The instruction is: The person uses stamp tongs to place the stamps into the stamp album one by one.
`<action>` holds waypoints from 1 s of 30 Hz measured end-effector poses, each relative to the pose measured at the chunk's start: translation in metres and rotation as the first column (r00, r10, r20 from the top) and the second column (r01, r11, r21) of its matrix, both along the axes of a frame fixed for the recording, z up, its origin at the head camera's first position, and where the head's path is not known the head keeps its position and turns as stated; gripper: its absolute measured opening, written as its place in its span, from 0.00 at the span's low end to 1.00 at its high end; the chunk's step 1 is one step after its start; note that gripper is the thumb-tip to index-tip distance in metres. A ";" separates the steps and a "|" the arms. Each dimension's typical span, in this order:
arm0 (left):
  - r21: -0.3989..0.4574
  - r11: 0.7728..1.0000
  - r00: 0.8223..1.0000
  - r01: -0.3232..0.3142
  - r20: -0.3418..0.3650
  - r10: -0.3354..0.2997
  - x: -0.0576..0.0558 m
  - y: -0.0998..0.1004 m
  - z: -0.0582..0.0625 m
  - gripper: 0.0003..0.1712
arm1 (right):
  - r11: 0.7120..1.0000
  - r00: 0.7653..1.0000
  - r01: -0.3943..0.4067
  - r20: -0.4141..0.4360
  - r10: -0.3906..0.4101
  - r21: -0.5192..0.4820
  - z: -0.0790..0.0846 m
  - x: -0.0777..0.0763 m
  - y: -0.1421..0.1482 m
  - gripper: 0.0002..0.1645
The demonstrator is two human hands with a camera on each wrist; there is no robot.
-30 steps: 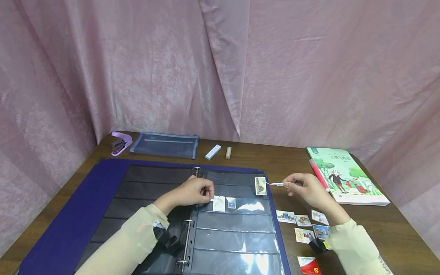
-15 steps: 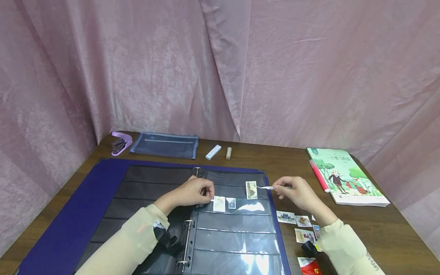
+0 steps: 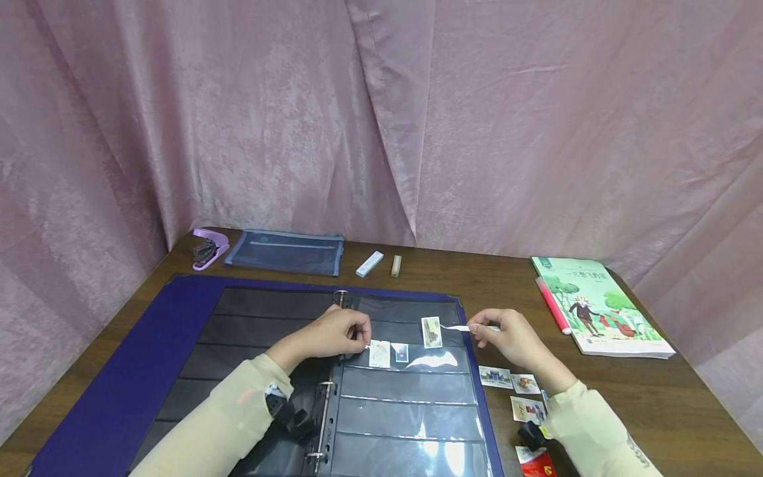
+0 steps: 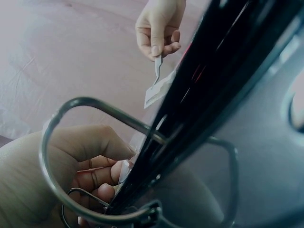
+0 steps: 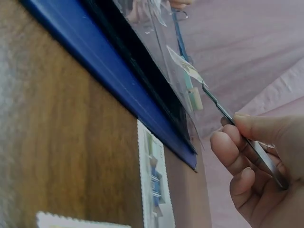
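Note:
My right hand (image 3: 507, 336) grips slim metal tweezers (image 5: 260, 153), thumb and fingers curled round the shank. A stamp (image 3: 432, 332) with a tall picture hangs at their tips, over the upper pockets of the right-hand page. My left hand (image 3: 336, 333) sits by the binder rings, its thumb and forefinger pinching the clear pocket film (image 4: 125, 169) at the page's inner side. Right beside those fingertips, a pale stamp (image 3: 379, 354) and a small blue stamp (image 3: 401, 352) lie in the third pocket row of the stamp album (image 3: 411, 421).
Several stamps (image 3: 495, 377) lie on the table right of the album, near a red-and-white card (image 3: 536, 462). A green book (image 3: 605, 308) and pink marker (image 3: 553, 306) stand farther right. Behind are a mesh pouch (image 3: 285, 253), a purple stapler (image 3: 210, 248) and small boxes (image 3: 369, 264).
My right hand has moved left, carrying the stamp in the tweezers from the album's right edge inward over the page and slightly nearer. The left hand has stayed put.

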State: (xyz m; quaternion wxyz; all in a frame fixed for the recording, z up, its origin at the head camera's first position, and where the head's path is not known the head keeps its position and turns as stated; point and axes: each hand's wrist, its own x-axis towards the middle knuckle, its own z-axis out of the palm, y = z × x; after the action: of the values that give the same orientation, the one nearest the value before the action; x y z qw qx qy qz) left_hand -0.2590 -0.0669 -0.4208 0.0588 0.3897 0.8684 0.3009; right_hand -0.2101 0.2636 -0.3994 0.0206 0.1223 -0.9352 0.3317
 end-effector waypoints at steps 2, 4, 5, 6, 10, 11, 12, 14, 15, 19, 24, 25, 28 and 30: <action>0.001 1.000 1.000 0.001 0.001 -0.001 0.000 0.000 0.000 0.07 | 1.000 1.000 0.000 0.013 0.000 0.007 -0.001 0.000 0.000 0.07; -0.001 1.000 1.000 0.001 -0.001 -0.001 0.000 0.000 -0.001 0.07 | 1.000 1.000 0.003 0.021 -0.003 0.018 -0.001 0.001 -0.001 0.07; -0.002 1.000 1.000 0.000 -0.004 0.000 -0.001 0.000 -0.001 0.07 | 1.000 1.000 0.005 0.024 -0.006 0.023 -0.001 0.002 -0.001 0.07; -0.003 1.000 1.000 -0.001 -0.007 0.001 -0.001 0.001 -0.001 0.07 | 1.000 1.000 0.007 0.028 -0.008 0.025 -0.002 0.003 -0.001 0.07; -0.006 1.000 1.000 -0.006 -0.014 0.006 -0.001 0.001 -0.001 0.07 | 1.000 0.999 0.006 0.052 -0.008 0.026 -0.002 0.005 0.000 0.08; -0.007 1.000 1.000 -0.006 -0.014 0.006 -0.001 0.001 -0.001 0.07 | 1.000 0.998 0.004 0.060 -0.005 0.025 -0.001 0.006 0.000 0.08; -0.008 1.000 1.000 -0.006 -0.014 0.006 -0.001 0.001 -0.001 0.07 | 1.000 0.998 0.000 0.067 -0.001 0.022 -0.001 0.006 0.000 0.08; -0.005 1.000 1.000 -0.006 -0.010 0.006 0.000 0.000 0.000 0.07 | 1.000 0.997 -0.009 0.080 0.007 0.016 0.000 0.008 0.000 0.08; -0.005 1.000 1.000 -0.006 -0.008 0.006 0.000 0.000 0.000 0.07 | 1.000 0.996 -0.013 0.086 0.012 0.013 0.000 0.008 -0.001 0.08; -0.004 1.000 1.000 -0.008 -0.004 0.008 0.000 0.000 -0.001 0.07 | 1.000 0.994 -0.024 0.102 0.023 0.010 0.001 0.011 -0.001 0.08; -0.006 1.000 1.000 -0.006 -0.005 0.006 -0.001 0.000 -0.001 0.07 | 0.999 0.994 -0.046 0.101 0.043 0.024 0.002 0.013 -0.001 0.08; -0.006 1.000 1.000 -0.005 -0.006 0.005 -0.001 0.000 -0.001 0.07 | 0.998 0.994 -0.054 0.098 0.051 0.027 0.002 0.013 -0.001 0.08; -0.004 1.000 1.000 -0.005 -0.005 0.005 -0.001 0.000 -0.001 0.07 | 0.996 0.993 -0.077 0.095 0.073 0.036 0.003 0.013 -0.001 0.07; -0.001 1.000 1.000 -0.006 -0.006 0.005 -0.001 -0.001 -0.001 0.07 | 0.995 0.991 -0.095 0.102 0.091 0.032 0.003 0.012 0.000 0.06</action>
State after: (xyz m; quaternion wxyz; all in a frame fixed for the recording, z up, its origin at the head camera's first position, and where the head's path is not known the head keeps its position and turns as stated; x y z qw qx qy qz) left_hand -0.2596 -0.0676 -0.4218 0.0554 0.3882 0.8698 0.2994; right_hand -0.1978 0.2633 -0.3962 -0.0441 0.1493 -0.9343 0.3208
